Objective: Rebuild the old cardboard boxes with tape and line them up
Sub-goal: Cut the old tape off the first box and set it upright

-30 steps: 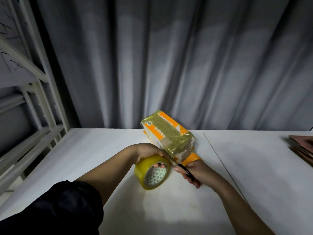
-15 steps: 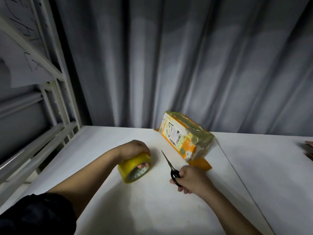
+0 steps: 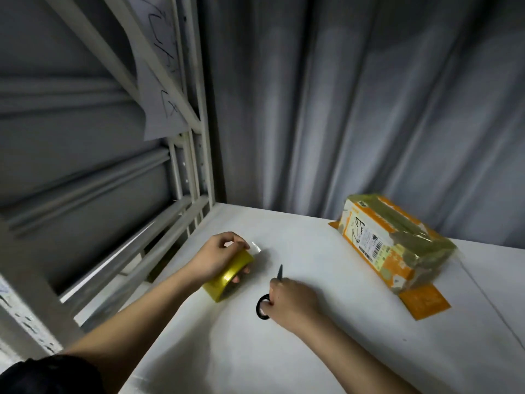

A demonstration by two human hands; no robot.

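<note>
At centre right, the taped orange cardboard box [image 3: 395,245] is lying up-right of both grips; the right hand [image 3: 292,302], nearer, is gripping black scissors [image 3: 268,297]; the left hand [image 3: 216,260] is clasping a yellow tape roll [image 3: 230,275].

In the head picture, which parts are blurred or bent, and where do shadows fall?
Head view: the metal rack at left is smeared by motion and bowed by the wide lens; dim light; soft shadows lie on the table under both forearms; the box is fairly sharp.
</note>
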